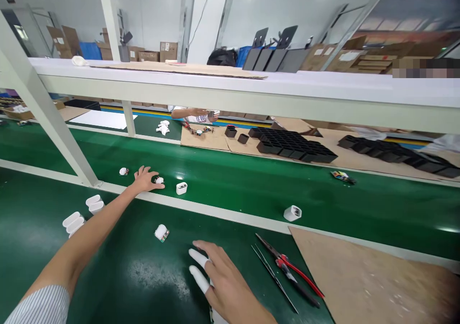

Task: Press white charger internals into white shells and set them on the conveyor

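Left hand [145,179] spans a part [159,180] on the belt [230,175], thumb and forefinger slightly parted, hold unclear; right hand [224,281] half-curls over a white piece [217,317], grip hidden, pliers [283,262] beside it, seemingly for easy reach

A green bench top [132,233] is edged by a pale strip [215,212]. On it, white oval tubs [94,203] are grouped at the left, a white-topped circuit board [162,233] is laid nearer the middle, and tweezers [275,278] and red-handled pliers [279,258] are set beside a brown cardboard sheet [373,281]. Beyond the strip, a green belt [233,185] is occupied by a white casing [181,188], another casing [292,213] well apart, and a small white-topped part [123,171]. The far bench [147,126] is partly covered with cardboard [206,143], where black trays [296,144] are placed
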Demonstrator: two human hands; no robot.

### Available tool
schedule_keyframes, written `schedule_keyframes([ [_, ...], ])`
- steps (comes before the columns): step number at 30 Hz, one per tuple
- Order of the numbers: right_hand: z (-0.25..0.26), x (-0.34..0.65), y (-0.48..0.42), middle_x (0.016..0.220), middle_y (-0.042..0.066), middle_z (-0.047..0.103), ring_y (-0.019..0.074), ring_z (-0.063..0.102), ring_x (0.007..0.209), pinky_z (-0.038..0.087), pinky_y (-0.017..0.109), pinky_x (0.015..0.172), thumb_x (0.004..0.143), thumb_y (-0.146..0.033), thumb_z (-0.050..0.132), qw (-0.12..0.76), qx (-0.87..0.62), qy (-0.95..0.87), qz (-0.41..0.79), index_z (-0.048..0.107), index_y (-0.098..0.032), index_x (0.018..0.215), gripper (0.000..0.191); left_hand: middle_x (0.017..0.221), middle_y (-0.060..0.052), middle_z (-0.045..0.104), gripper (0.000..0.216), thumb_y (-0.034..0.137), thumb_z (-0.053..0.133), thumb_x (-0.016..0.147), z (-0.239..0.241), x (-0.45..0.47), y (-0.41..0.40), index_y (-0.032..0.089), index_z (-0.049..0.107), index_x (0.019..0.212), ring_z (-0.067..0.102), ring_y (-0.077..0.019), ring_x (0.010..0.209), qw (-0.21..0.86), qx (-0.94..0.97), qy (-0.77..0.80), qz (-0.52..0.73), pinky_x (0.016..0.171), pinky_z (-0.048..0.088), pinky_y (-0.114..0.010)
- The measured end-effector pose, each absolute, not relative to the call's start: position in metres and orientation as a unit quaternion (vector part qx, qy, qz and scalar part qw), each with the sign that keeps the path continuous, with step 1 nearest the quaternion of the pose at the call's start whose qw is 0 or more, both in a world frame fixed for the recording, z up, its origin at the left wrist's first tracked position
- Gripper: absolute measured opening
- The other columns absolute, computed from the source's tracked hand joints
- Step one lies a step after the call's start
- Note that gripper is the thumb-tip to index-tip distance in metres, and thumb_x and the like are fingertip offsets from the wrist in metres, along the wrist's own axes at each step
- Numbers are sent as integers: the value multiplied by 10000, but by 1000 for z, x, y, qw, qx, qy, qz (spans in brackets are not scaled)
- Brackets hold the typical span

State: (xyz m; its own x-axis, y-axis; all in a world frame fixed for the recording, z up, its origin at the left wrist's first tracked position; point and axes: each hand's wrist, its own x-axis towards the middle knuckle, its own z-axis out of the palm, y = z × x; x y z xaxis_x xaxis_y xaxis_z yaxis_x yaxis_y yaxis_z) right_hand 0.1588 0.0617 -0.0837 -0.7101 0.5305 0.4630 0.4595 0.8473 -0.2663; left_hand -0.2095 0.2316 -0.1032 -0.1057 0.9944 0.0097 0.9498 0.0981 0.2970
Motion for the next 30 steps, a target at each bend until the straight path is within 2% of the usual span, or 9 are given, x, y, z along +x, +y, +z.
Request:
schedule_keyframes([
  [4, -78, 108, 76, 1379, 169, 618, 325, 647, 1178, 598, 514, 1003, 960, -142, 604, 204, -232, -949, 70, 630, -160, 1275, 317, 1616, -74, 470, 433, 528, 804, 784, -109, -207, 234, 315, 779, 1160, 230, -434, 1560, 87, 662, 737, 100, 1204, 279, -595],
  [7, -86, 81, 87, 1444, 194, 571, 347, 605, 1224, 561, 533, 1031, 957, -198, 619, 149, -223, -960, 81, 654, -136, 1208, 261, 1646, -85, 422, 391, 466, 804, 767, -97, -224, 229, 273, 796, 1107, 171, -473, 1572, 55, 622, 774, 102, 1219, 238, -627],
  [10, -98, 67, 100, 1537, 193, 508, 350, 570, 1260, 544, 538, 1020, 954, -228, 623, 115, -222, -963, 98, 653, -139, 1209, 272, 1510, -184, 556, 400, 463, 782, 768, -75, -259, 221, 219, 801, 1085, 371, -532, 1466, 54, 575, 810, 101, 1125, 366, -653],
  [13, -104, 62, 110, 1516, 135, 550, 291, 581, 1222, 554, 446, 974, 930, -204, 648, 87, -206, -970, 94, 665, -174, 1182, 254, 1229, -178, 732, 366, 430, 781, 752, -58, -280, 209, 194, 808, 1030, 611, -459, 1251, 81, 581, 803, 102, 1042, 486, -532],
  [16, -102, 66, 109, 1304, 145, 658, 266, 624, 1112, 553, 407, 942, 939, -138, 606, 68, -240, -966, 67, 672, -155, 1111, 184, 1114, -121, 776, 311, 388, 749, 779, -58, -264, 187, 198, 804, 1019, 680, -362, 1149, 111, 632, 758, 119, 1032, 511, -422],
  [22, -95, 95, 81, 1069, 172, 676, 330, 670, 971, 578, 501, 897, 983, -322, 656, 46, -338, -939, 43, 653, -98, 1120, 263, 1379, -103, 676, 470, 362, 864, 704, -91, -180, 94, 236, 779, 1149, 593, -324, 1332, 180, 757, 612, 144, 1151, 456, -401],
  [26, -103, 113, 74, 1350, 205, 623, 341, 642, 1150, 581, 508, 981, 952, -244, 673, 85, -307, -946, 57, 620, -106, 1274, 354, 1613, -140, 465, 789, 439, 870, 772, -83, -191, 48, 301, 567, 1487, 460, -383, 1468, 155, 769, 591, 189, 1177, 422, -554],
  [28, -112, 120, 76, 1470, 176, 581, 337, 593, 1270, 559, 504, 1050, 926, -109, 604, 94, -274, -955, 67, 645, -130, 1269, 346, 1587, -127, 491, 726, 474, 776, 879, -65, -222, 37, 296, 502, 1527, 481, -340, 1452, 75, 736, 622, 256, 1182, 424, -526],
  [30, -120, 125, 78, 1505, 146, 575, 332, 560, 1333, 549, 506, 1076, 863, 9, 520, 83, -259, -960, 67, 674, -147, 1251, 445, 1457, -129, 595, 511, 464, 697, 940, -49, -256, 27, 242, 616, 1394, 550, -323, 1361, -31, 686, 667, 290, 1164, 442, -499],
])
